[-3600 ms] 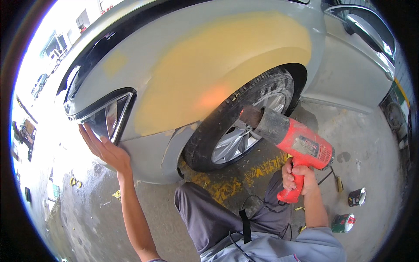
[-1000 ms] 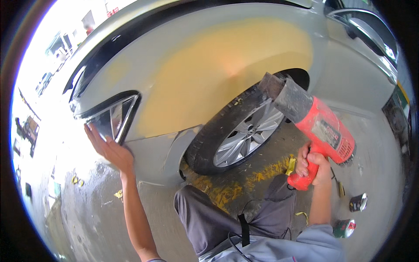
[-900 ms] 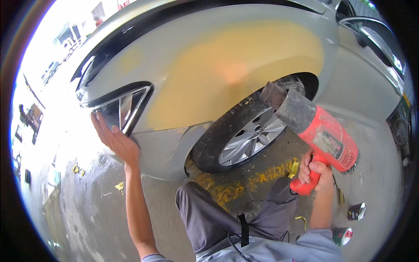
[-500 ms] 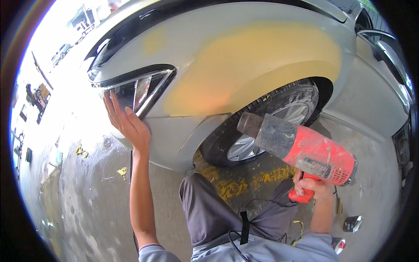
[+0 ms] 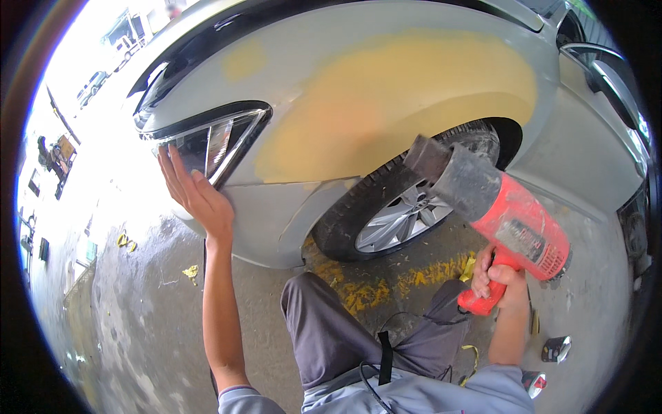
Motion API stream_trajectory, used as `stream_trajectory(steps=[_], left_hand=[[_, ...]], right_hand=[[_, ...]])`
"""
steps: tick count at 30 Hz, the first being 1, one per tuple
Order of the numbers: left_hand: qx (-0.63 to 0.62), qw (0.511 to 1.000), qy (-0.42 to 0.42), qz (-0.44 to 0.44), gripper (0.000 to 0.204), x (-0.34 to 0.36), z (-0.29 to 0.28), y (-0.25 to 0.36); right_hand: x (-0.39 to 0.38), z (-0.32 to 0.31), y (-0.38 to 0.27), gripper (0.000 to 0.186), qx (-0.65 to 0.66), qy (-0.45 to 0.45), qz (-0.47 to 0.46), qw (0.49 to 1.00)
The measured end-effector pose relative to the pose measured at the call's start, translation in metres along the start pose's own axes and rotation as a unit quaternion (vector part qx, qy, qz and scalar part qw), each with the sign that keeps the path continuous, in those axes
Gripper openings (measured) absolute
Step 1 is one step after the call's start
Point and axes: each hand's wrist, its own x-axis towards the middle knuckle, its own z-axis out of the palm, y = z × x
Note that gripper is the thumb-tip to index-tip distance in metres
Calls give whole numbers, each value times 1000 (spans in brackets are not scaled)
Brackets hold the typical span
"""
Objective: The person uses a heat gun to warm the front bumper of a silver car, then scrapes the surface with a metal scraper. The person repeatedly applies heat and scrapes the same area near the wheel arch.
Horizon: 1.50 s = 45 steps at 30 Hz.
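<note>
My right hand [image 5: 503, 276] is wrapped round the handle of a scuffed red heat gun [image 5: 520, 217]. Its dark nozzle [image 5: 429, 157] points up and left toward the car's fender, in front of the wheel [image 5: 407, 221] and apart from the panel. A large yellow patch [image 5: 441, 83] covers much of the grey fender, with a faint orange spot [image 5: 358, 121] on it. With fingers stretched out, my left hand [image 5: 207, 200] lies against the front corner of the car, its fingertips at the lower edge of the headlight [image 5: 219, 148].
A thin black cord runs from the gun's handle across my lap. Cans [image 5: 556, 349] stand on the floor at the right, and yellow scraps [image 5: 191, 272] lie on the left. The side mirror [image 5: 614, 90] juts out at the upper right.
The heat gun has tilted nozzle-up and shifted slightly right. The orange spot on the yellow patch has moved up and a little right. My left hand stays at the headlight.
</note>
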Motion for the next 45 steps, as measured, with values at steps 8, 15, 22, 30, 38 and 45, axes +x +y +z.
stream_trajectory(steps=[8,15,22,30,38,45], left_hand=[[-2,1000,0,2,45,0,0,1],[2,1000,11,9,45,0,2,1],[7,1000,3,9,49,0,2,-1],[9,1000,1,-2,48,0,3,3],[12,1000,0,-5,47,1,2,5],[10,1000,-1,-9,49,-1,4,1]], right_hand=[[6,-19,-8,24,97,38,-55,993],[11,-49,-19,20,130,116,-111,978],[19,-72,-29,21,137,185,-135,964],[32,-107,-28,17,179,231,-175,940],[36,-127,-29,16,212,235,-197,928],[36,-113,-36,17,198,228,-186,935]])
